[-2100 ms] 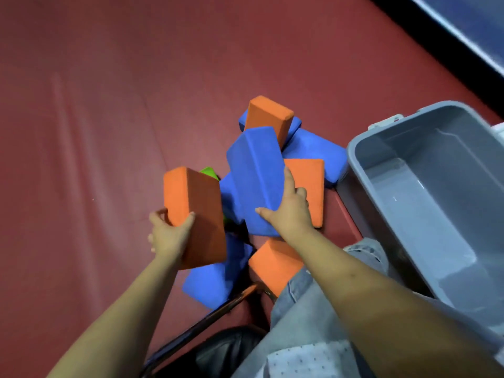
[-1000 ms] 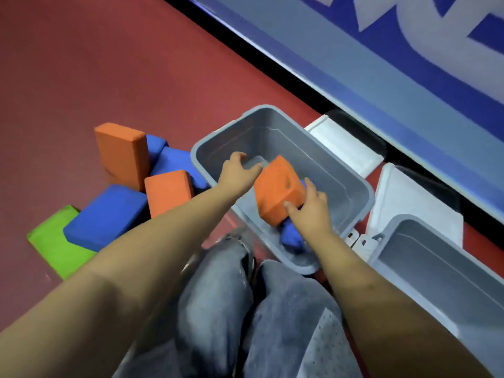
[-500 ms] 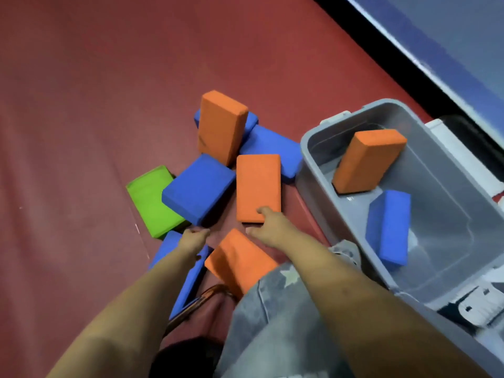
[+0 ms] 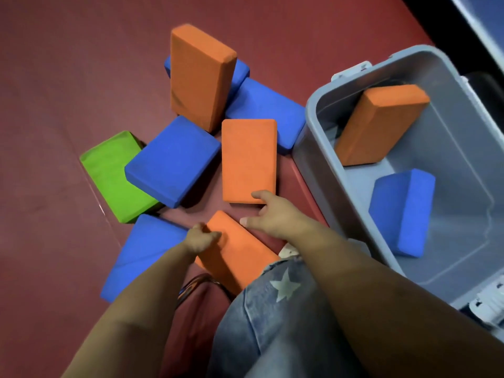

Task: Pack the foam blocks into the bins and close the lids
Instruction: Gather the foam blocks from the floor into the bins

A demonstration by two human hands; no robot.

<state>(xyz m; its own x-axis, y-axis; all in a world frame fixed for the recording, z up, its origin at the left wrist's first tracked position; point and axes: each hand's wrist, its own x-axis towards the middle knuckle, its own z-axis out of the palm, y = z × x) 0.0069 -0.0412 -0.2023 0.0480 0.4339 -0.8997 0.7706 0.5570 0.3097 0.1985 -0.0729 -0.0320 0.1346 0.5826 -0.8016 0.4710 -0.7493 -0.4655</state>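
**A:** From the head camera: a seated person leans over a red floor (image 4: 68, 64), both arms stretched toward a scatter of foam blocks. What step is this?

**B:** The pick-up. The left hand (image 4: 200, 238) closes on the near orange block (image 4: 234, 257), its fingers curled over the block's left edge. The right hand (image 4: 272, 216) lies between that block and the flat orange block (image 4: 248, 159), fingers spread wide; its index finger touches the flat block's near edge and its thumb reaches toward the near one. It grips nothing yet.

**A:** And the bin?

**B:** The grey bin (image 4: 308, 148) stands open to the right, just beside the pile. Inside, an orange block in the bin (image 4: 381, 124) leans against the far wall and a blue block in the bin (image 4: 403, 211) stands on edge. Plenty of room appears to remain.

**A:** What is left on the floor?

**B:** An upright orange block (image 4: 199, 77), a central blue block (image 4: 171, 162) partly over a green block (image 4: 111, 175), a near blue block (image 4: 141, 255) under the left forearm, and a far blue block (image 4: 264, 113) against the bin's wall. No lid can be made out clearly.

**A:** The next move?

**B:** Probably the right hand must close on one orange block, then both hands lift and swing right, over the rim. Packing looks early; laying blocks flat would likely save space.
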